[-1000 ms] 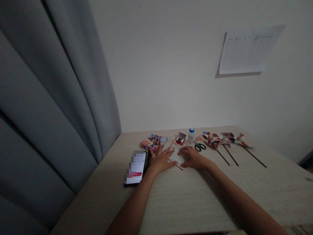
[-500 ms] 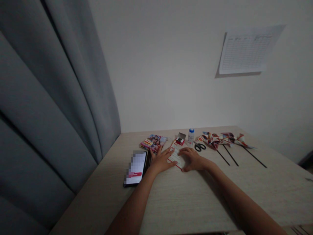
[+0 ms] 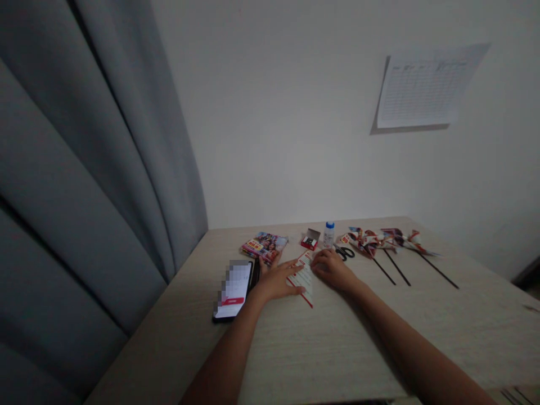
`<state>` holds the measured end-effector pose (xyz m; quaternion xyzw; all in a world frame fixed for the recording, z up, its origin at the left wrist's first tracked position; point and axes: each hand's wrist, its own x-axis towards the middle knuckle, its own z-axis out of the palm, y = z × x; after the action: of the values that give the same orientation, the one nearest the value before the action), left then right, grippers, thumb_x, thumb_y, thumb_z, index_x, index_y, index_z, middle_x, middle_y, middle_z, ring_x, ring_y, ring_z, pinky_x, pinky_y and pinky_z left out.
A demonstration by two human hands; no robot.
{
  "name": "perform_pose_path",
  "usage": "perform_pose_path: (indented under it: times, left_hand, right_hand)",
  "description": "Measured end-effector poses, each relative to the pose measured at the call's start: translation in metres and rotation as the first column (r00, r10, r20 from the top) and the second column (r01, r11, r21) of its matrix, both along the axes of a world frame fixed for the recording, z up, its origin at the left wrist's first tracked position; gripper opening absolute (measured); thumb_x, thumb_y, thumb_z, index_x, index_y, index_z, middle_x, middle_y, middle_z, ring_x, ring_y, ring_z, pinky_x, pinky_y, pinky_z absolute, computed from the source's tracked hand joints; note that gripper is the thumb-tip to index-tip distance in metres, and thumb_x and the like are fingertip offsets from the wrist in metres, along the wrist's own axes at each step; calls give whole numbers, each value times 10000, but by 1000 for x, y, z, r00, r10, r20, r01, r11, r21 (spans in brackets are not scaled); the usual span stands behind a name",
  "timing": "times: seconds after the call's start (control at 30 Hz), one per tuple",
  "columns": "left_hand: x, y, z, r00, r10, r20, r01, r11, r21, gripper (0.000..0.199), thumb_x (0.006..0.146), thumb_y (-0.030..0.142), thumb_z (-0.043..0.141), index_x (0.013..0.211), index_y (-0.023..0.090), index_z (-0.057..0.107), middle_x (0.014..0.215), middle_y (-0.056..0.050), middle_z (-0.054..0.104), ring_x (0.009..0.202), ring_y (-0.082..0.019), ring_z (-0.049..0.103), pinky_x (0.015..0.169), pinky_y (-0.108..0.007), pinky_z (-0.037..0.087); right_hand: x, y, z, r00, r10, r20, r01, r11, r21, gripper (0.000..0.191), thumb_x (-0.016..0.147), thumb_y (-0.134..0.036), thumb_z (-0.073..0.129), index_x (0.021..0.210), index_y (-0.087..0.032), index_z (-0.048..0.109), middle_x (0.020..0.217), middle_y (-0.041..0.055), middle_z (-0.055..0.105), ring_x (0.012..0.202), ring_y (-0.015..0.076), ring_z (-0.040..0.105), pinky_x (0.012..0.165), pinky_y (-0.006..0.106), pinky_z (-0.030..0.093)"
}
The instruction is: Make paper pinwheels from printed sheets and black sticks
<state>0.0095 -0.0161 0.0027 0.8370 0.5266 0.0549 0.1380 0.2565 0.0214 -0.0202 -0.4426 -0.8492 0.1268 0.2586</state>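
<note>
A printed white paper with red edging point(image 3: 307, 279) lies on the table between my hands, looking folded to a slanted, narrow shape. My left hand point(image 3: 278, 281) is open, its fingers spread and its fingertips and thumb resting on the paper's left part. My right hand point(image 3: 334, 271) is closed, fingers together and curled down at the paper's right edge. The right thumb is mostly hidden. Just beyond the paper sits a small open red box point(image 3: 309, 242). Black-handled scissors point(image 3: 346, 253) lie behind my right hand, partly covered by it.
A phone point(image 3: 234, 292) lies left of my left forearm. Colourful printed booklets point(image 3: 264, 246) are stacked behind the left hand. A blue-capped bottle point(image 3: 329, 235) stands near the back. Several paper pinwheels on dark sticks point(image 3: 375, 242) lie at the right. A grey curtain point(image 3: 139, 157) borders the left.
My right hand has drawn its fingers together at the paper's right edge. The paper now looks narrower, its lower corner pointing nearer to me. My left hand has barely moved.
</note>
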Motion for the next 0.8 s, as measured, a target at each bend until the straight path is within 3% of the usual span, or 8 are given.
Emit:
perform_pose_path:
  times: [0.17,0.37,0.57,0.8]
  left_hand:
    - [-1,2,0,1000,1,15,-1,1000,-13,789,754,803,597,1469,515,429,1611,84,357,1543,-401,-15,1134,-732,-128]
    - [-1,2,0,1000,0,23,1,1000,-29,800,755,796,605,1476,497,430,1618,74,347,1541,-410,-6,1123,-729,-151]
    - [-1,1,0,1000,0,6,0,999,-46,801,761,800,591,1484,515,400,1630,81,319,1541,-409,-7,1131,-734,-122]
    - [-2,1,0,1000,-9,22,10,999,-49,805,766,809,576,1491,509,395,1632,76,320,1539,-416,-4,1125,-721,-157]
  right_hand:
    - [-6,4,-3,994,-98,46,96,994,42,207,849,-404,666,953,-244,748,1121,97,662,1179,315,503,993,485,430]
    - [-7,3,-2,989,-132,65,132,991,-6,242,812,-431,702,973,-253,731,1199,91,644,1243,347,459,997,528,400]
    - [-3,1,-3,994,-90,59,94,992,-79,410,720,-434,791,1077,-255,699,1304,96,585,1268,343,453,1056,531,364]
    - [0,-3,-1,998,49,44,-43,991,-125,625,616,-457,857,1163,-238,650,1419,118,499,1351,335,398,1137,509,301]
